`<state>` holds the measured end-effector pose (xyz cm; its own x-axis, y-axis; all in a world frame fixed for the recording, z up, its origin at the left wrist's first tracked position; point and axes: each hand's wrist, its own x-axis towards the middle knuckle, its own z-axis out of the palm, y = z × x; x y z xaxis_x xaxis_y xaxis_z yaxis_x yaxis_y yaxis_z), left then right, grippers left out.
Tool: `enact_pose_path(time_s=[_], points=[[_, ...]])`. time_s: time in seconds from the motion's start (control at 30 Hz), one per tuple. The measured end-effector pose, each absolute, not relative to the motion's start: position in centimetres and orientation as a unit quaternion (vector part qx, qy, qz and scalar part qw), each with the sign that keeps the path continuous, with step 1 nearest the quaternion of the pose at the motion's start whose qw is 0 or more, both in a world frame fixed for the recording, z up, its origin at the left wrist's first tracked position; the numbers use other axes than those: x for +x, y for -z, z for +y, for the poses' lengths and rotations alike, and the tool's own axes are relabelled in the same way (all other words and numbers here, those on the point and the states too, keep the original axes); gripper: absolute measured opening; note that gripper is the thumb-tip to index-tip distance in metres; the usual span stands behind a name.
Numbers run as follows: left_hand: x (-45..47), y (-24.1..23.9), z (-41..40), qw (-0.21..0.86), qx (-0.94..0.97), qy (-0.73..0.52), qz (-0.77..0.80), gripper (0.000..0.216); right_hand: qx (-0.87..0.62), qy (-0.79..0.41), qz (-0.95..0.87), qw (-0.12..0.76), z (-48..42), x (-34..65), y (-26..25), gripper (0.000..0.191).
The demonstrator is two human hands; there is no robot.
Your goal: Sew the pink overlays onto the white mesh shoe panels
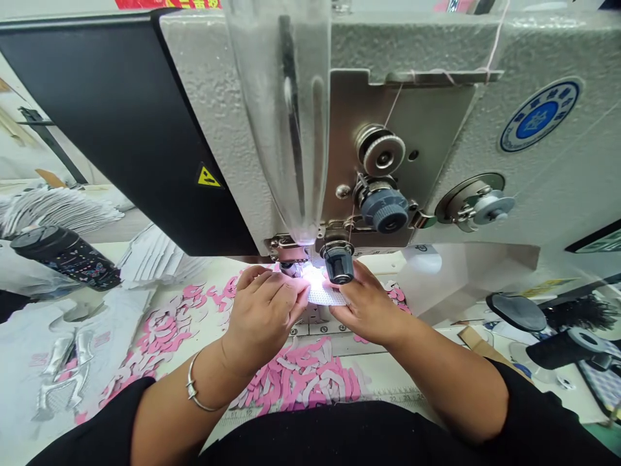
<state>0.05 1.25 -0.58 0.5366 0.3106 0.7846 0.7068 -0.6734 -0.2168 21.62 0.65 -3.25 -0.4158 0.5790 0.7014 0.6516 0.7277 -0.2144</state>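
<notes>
From the head camera I am watching at a distance: two bare hands work a white perforated patch (321,294) under the needle of an industrial sewing machine (388,129), the patch lying on the needle plate, lit by a small bright lamp. The left hand (264,307), a silver bangle (194,388) on its wrist, grips the patch's left side with closed fingers, and its fingertips hide part of the patch. The right hand (369,304) pinches the right side, its fingertips (334,288) just below a dark blue knob (338,262). The hands nearly meet at the presser foot (291,266).

Pale pink thread (395,103) runs down to a tension dial (383,207) on the machine's head. Across the desk (383,262) lies a scatter of pink and white cut pieces (301,378), spreading around both forearms. To my left, a stack of white cut pieces (58,210) sits beside a black patterned bottle (65,257). A ruler scale (242,414) runs along the desk's near edge. Black sleeves (92,414) show at the bottom of the frame.
</notes>
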Motion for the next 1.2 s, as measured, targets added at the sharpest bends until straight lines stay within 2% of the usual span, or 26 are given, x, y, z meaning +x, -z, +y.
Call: enact_pose_path(time_s=[0.3,0.5,0.8,0.97,1.2], points=[[0.5,0.5,0.7,0.242,-0.834,0.376,-0.324,0.004,-0.4,0.038,-0.837,0.372,0.5,21.6,3.7,0.032],[0.3,1.3,-0.6,0.198,-0.83,0.399,-0.337,0.017,-0.393,0.049,-0.834,0.384,0.4,21.5,3.6,0.028],[0.1,2.7,-1.1,0.117,-0.835,0.418,-0.337,0.035,-0.378,0.067,-0.834,0.397,-0.2,20.9,2.9,0.04],[0.0,2.6,-0.9,0.102,-0.819,0.459,-0.329,0.035,-0.37,0.076,-0.83,0.411,-0.4,20.6,2.9,0.035],[-0.2,2.7,-0.8,0.109,-0.822,0.45,-0.332,0.038,-0.377,0.079,-0.838,0.387,-0.5,20.6,2.8,0.041]])
